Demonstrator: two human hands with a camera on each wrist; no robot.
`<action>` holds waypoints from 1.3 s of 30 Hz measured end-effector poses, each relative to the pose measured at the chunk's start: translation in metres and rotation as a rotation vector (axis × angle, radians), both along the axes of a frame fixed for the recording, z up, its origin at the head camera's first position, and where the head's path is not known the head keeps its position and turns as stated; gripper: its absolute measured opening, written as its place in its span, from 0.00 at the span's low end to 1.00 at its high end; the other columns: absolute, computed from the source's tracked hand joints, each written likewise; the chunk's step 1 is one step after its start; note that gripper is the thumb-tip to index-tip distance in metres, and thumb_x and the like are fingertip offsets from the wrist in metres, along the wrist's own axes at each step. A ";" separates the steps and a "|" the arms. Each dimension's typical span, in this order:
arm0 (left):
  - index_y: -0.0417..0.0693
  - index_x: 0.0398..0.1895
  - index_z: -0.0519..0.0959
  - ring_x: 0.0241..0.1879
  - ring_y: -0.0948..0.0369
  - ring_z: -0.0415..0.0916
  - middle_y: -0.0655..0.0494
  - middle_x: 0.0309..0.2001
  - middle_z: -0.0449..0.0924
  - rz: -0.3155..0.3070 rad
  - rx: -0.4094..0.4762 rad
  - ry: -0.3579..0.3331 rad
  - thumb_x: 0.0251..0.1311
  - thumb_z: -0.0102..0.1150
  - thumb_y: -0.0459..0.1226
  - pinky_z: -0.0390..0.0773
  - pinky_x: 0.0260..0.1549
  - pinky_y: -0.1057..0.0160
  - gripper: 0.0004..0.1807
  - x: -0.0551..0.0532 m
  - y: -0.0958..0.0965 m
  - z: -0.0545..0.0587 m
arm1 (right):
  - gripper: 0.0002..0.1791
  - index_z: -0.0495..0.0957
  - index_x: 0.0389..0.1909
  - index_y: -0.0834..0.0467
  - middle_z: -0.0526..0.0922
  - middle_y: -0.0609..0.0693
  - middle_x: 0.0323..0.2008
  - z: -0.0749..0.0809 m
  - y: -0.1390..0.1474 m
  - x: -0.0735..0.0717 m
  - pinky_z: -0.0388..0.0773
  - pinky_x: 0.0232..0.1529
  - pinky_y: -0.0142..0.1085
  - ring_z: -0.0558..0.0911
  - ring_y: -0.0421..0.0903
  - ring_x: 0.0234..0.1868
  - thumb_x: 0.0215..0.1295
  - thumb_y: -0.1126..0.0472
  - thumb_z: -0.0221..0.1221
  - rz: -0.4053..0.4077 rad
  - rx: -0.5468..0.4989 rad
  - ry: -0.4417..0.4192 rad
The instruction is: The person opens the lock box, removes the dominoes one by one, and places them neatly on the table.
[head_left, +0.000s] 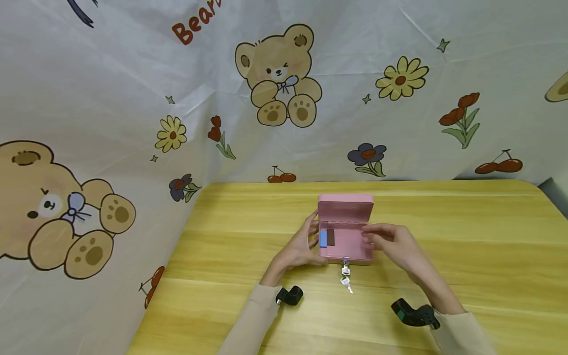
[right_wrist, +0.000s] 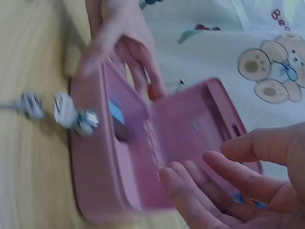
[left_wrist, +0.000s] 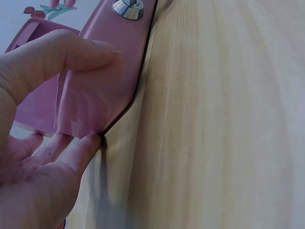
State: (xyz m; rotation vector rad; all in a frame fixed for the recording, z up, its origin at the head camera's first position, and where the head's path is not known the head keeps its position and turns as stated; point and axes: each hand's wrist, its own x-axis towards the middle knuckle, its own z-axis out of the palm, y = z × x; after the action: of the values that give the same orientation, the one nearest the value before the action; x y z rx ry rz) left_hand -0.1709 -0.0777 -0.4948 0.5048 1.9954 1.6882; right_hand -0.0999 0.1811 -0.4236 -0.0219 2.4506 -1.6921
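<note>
A pink metal cash box stands on the table with its lid raised. My left hand holds the box by its left end, thumb on the front wall and fingers along the side. Over the right edge of the box hovers my right hand, its fingers loosely bent with nothing between them. Inside, at the left end, a blue block and a dark brown block lie side by side. A silver key sits in the front lock, and a second key hangs from it.
The box rests on a yellow wood-grain table. Behind and to the left hangs a white cloth printed with bears and flowers. Each wrist wears a black camera band, the left one and the right one.
</note>
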 end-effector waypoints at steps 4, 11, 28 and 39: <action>0.63 0.86 0.40 0.78 0.49 0.55 0.48 0.78 0.56 0.008 0.002 0.004 0.36 0.75 0.14 0.65 0.75 0.59 0.77 0.001 -0.003 0.001 | 0.22 0.73 0.66 0.76 0.82 0.70 0.57 -0.010 -0.029 -0.013 0.89 0.52 0.42 0.88 0.57 0.50 0.80 0.66 0.52 0.039 -0.078 -0.135; 0.62 0.86 0.40 0.78 0.49 0.56 0.47 0.78 0.55 0.002 0.009 0.003 0.38 0.75 0.14 0.64 0.76 0.58 0.76 -0.001 -0.003 0.001 | 0.22 0.69 0.66 0.80 0.81 0.74 0.54 -0.025 -0.055 -0.034 0.90 0.46 0.38 0.89 0.50 0.44 0.79 0.70 0.49 -0.057 -0.180 -0.213; 0.63 0.86 0.41 0.78 0.52 0.56 0.49 0.77 0.57 -0.005 0.002 0.009 0.37 0.76 0.14 0.65 0.75 0.63 0.77 -0.003 0.000 0.002 | 0.19 0.73 0.62 0.80 0.82 0.71 0.51 -0.024 -0.068 -0.041 0.90 0.37 0.32 0.86 0.40 0.33 0.75 0.74 0.53 -0.188 -0.260 -0.233; 0.63 0.86 0.41 0.77 0.53 0.57 0.50 0.77 0.57 -0.001 0.002 0.006 0.37 0.75 0.13 0.66 0.73 0.66 0.77 -0.002 -0.002 0.000 | 0.15 0.80 0.54 0.76 0.85 0.71 0.47 -0.037 -0.073 -0.046 0.87 0.36 0.33 0.86 0.48 0.39 0.72 0.72 0.60 -0.174 -0.025 -0.161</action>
State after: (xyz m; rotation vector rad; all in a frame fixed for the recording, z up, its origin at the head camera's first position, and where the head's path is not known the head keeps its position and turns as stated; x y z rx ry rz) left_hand -0.1730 -0.0795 -0.4950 0.5119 1.9969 1.6903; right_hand -0.1463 0.1082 -0.4605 0.3204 2.3719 -1.7177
